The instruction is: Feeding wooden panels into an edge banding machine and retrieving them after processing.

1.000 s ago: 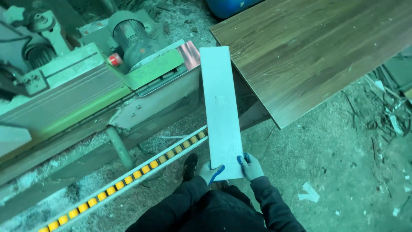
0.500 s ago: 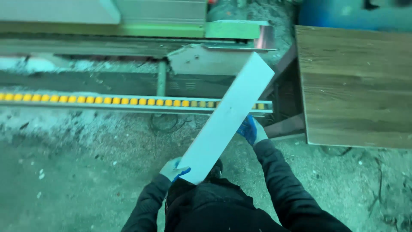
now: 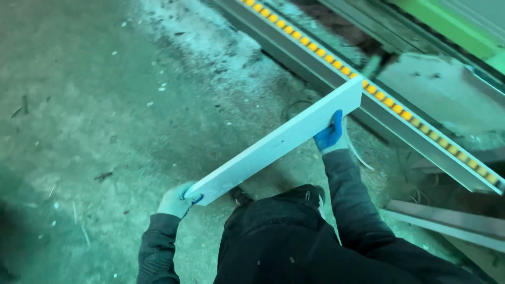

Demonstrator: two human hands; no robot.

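Observation:
A long narrow white board [image 3: 273, 144] runs from lower left to upper right in front of my body. My left hand [image 3: 176, 201], in a pale glove with blue palm, grips its lower left end. My right hand [image 3: 330, 134], in a blue-palmed glove, holds the board's long edge near the upper right end. The board is tilted and off the ground, above the dusty concrete floor [image 3: 105, 105]. My dark sleeves and jacket fill the bottom of the view.
A metal rail with a row of yellow rollers [image 3: 368, 87] crosses the upper right diagonally. Behind it stands a green and grey machine body [image 3: 447, 31]. A grey beam [image 3: 447, 218] lies at the lower right. Sawdust and chips litter the floor.
I have turned left, away from the machine and the wood-grain panel, which has left the view. The board swung with me and now lies more flat across my front.

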